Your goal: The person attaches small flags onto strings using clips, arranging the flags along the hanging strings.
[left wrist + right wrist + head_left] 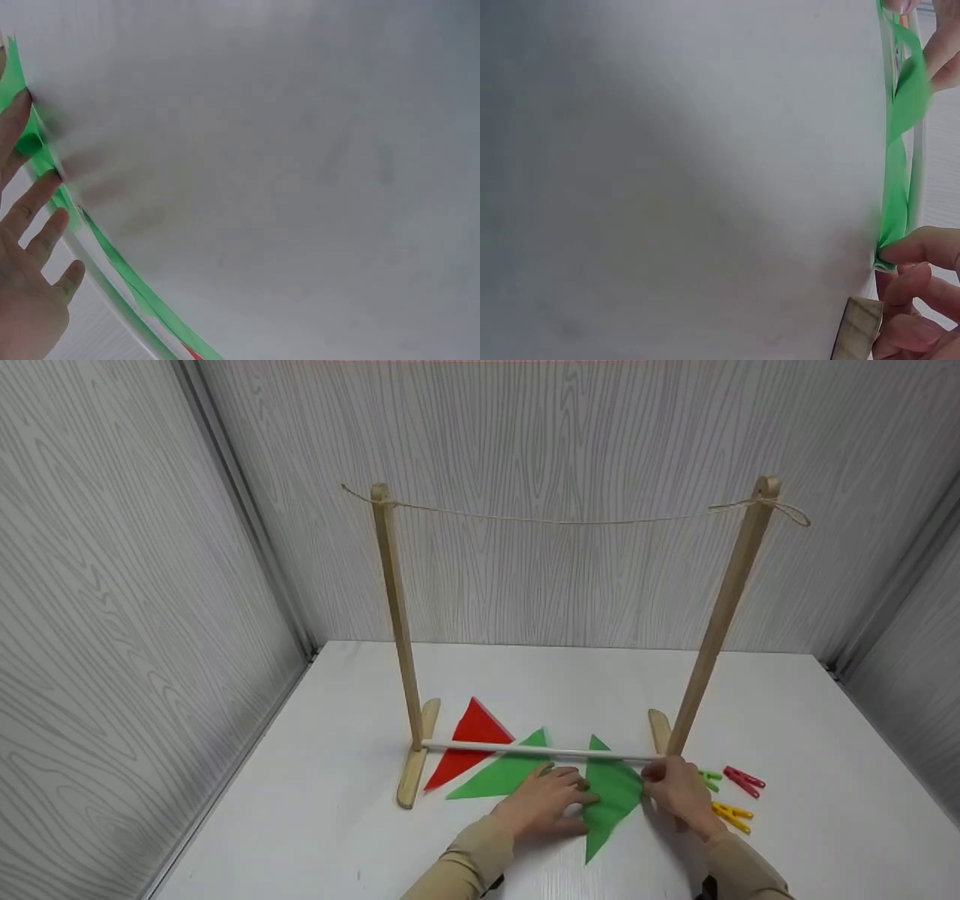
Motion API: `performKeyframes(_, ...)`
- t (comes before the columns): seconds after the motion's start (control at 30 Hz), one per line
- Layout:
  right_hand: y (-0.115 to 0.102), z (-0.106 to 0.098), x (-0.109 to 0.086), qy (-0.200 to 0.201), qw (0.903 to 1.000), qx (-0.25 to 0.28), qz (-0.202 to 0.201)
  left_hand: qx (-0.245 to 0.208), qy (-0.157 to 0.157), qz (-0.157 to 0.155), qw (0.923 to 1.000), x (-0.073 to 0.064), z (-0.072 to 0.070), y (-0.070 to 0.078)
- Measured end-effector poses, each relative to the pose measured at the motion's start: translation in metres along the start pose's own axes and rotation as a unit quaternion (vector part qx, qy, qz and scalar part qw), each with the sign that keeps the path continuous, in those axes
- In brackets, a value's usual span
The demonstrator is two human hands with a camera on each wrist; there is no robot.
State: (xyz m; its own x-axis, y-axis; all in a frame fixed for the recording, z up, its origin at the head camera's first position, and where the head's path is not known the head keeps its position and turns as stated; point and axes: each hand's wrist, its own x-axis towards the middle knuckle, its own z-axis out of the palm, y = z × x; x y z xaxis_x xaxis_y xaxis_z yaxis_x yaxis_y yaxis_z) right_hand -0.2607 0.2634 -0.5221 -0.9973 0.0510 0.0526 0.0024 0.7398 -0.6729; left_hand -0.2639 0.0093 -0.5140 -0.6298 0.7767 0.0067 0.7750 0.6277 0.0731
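A green triangular pennant (611,795) lies beneath both hands, in front of the white crossbar (555,751). My right hand (675,791) pinches its right corner between thumb and forefinger; in the right wrist view the green cloth (895,202) stretches up from those fingertips, with a fold further along. My left hand (547,802) lies at its left edge, fingers spread and nearly straight, fingertips touching the cloth. The left wrist view shows these fingers (41,199) against the green strip. Just left of this pennant lie a second green pennant (499,776) and a red pennant (476,731).
Two wooden posts, left (397,622) and right (720,630), stand on wooden feet with a string (555,521) tied between their tops. Right of my right hand lie a red clothespin (744,781), a yellow one (731,815) and a green one (709,780).
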Motion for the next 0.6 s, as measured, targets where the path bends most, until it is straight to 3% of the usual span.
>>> performKeyframes(0.23,0.003,-0.006,-0.003,0.004,1.0,-0.007,-0.006,-0.028,-0.001,-0.014,0.9995,-0.001,-0.002,-0.006)
performKeyframes(0.43,0.0,-0.017,-0.005,0.018,0.9997,0.002,0.019,-0.03,0.019,-0.029,0.9989,0.001,-0.003,-0.008)
performKeyframes(0.6,-0.004,-0.022,-0.005,0.065,0.9978,0.015,0.002,-0.043,0.031,-0.05,0.9973,0.004,-0.004,-0.009)
